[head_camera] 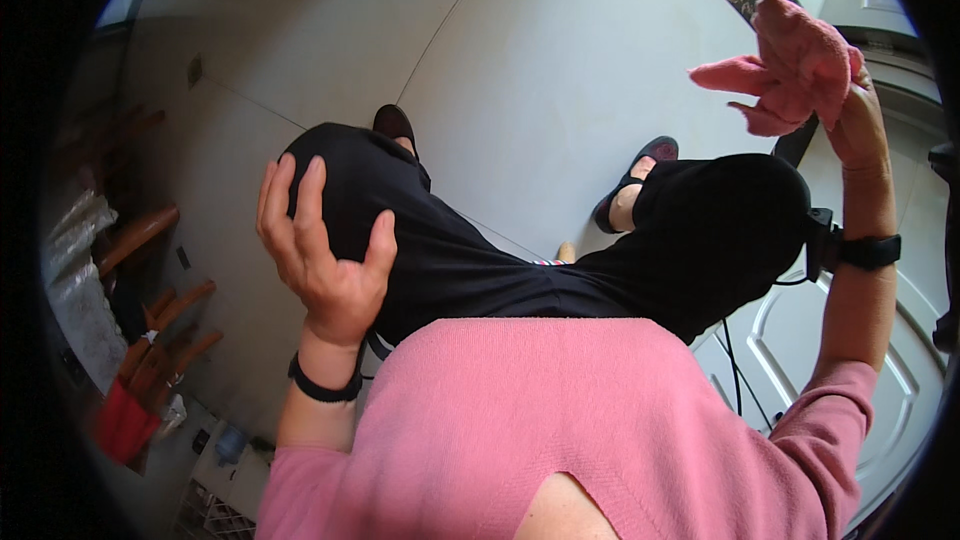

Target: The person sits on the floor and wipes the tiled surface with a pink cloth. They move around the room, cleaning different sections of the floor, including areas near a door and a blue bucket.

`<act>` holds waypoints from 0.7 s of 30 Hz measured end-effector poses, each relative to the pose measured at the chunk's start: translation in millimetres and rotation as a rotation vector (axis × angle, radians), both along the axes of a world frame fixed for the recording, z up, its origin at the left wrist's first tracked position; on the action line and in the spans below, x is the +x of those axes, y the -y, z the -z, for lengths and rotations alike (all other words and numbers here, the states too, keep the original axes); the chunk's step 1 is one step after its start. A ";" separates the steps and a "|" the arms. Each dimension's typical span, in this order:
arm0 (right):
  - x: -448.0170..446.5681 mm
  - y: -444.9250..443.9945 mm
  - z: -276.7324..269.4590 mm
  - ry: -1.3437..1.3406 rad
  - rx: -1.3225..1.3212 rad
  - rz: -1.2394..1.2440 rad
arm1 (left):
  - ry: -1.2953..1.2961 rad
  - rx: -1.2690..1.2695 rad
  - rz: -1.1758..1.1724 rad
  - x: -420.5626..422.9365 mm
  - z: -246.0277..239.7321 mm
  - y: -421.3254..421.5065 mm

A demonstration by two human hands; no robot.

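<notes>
My right hand [861,116] is raised out to the right, gripping a crumpled pink cloth [806,64] that covers most of its fingers. The cloth's loose ends hang towards the left. White panelling with dark trim [885,49] lies just beyond this hand. On the other side, my left hand [326,251] holds nothing; its fingers are spread at the knee of my black trousers [360,195]. Whether its palm presses on the knee cannot be told. Each wrist wears a black band, and a small black device [821,244] sits at the right one.
I sit with knees apart above a pale tiled floor [525,90]. A white panelled door [810,337] stands close on the right, with black cables [735,375] before it. At left are wooden furniture [142,236], a silvery cover [82,270] and a red item [124,420].
</notes>
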State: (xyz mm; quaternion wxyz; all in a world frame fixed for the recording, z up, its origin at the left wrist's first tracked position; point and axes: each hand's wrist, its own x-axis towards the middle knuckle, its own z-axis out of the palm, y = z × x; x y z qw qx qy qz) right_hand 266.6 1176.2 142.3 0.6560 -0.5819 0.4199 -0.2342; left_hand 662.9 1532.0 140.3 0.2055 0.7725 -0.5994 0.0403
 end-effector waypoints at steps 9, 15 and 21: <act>13.9 61.7 101.1 -0.415 0.027 -0.157 | -0.028 0.199 0.195 33.3 5.2 18.7; 28.8 85.1 150.2 -0.486 0.045 -0.242 | -0.003 0.301 0.367 59.9 -0.5 21.1; 35.1 8.9 126.4 -0.303 0.026 -0.122 | 0.004 0.245 0.515 86.3 -6.0 -18.8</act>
